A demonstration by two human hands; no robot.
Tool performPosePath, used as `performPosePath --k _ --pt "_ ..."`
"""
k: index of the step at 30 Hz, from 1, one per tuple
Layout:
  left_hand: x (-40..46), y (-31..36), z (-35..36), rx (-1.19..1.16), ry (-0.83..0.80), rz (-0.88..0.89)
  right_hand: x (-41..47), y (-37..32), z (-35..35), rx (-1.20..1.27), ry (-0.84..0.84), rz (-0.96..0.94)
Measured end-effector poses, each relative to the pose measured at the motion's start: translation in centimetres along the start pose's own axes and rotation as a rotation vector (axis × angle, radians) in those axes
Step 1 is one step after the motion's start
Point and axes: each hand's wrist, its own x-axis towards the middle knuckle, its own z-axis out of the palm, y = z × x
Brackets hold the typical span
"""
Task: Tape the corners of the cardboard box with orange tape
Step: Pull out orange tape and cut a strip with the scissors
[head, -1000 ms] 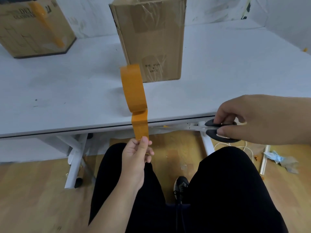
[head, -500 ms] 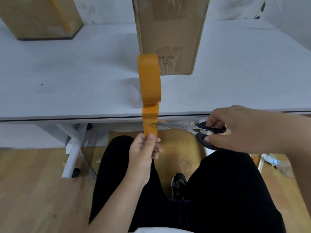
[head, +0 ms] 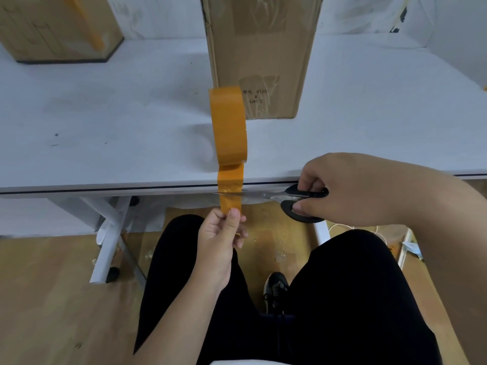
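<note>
A roll of orange tape point(head: 228, 126) stands on edge on the white table point(head: 105, 114), close to its near edge. A pulled-out strip of tape point(head: 230, 185) hangs down over the edge. My left hand point(head: 220, 238) pinches the strip's lower end. My right hand point(head: 350, 189) holds black-handled scissors point(head: 295, 198), whose blades lie across the strip just below the table edge. The tall cardboard box point(head: 259, 56) stands upright behind the roll.
A second cardboard box point(head: 52, 27) with an orange tape stripe sits at the table's far left. White table legs point(head: 108, 233) stand below. My legs in black trousers and a shoe point(head: 275, 288) are over a wooden floor with scraps at right.
My right hand brought the scissors leftward from the table's edge to the strip; the blades now span the tape. My left hand kept the strip taut.
</note>
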Motion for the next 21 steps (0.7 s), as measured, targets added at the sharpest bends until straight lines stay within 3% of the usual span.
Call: performPosePath --k 6,12,16,21 --pt "-0.1 0.0 -1.0 0.07 0.019 -0.004 0.3 0.6 -0.1 0.027 -0.022 -0.024" --pt "-0.9 0.9 -3.5 0.277 -0.076 0.012 -1.8 2.9 -1.9 0.102 -0.007 -0.058" --pt "-1.5 3.6 -4.3 0.391 -0.241 0.118 -3.0 5.0 -3.5 0.149 0.152 -0.059" --pt "-2.0 8.4 -4.1 0.447 -0.407 0.254 -2.6 8.4 -4.2 0.128 0.36 0.085"
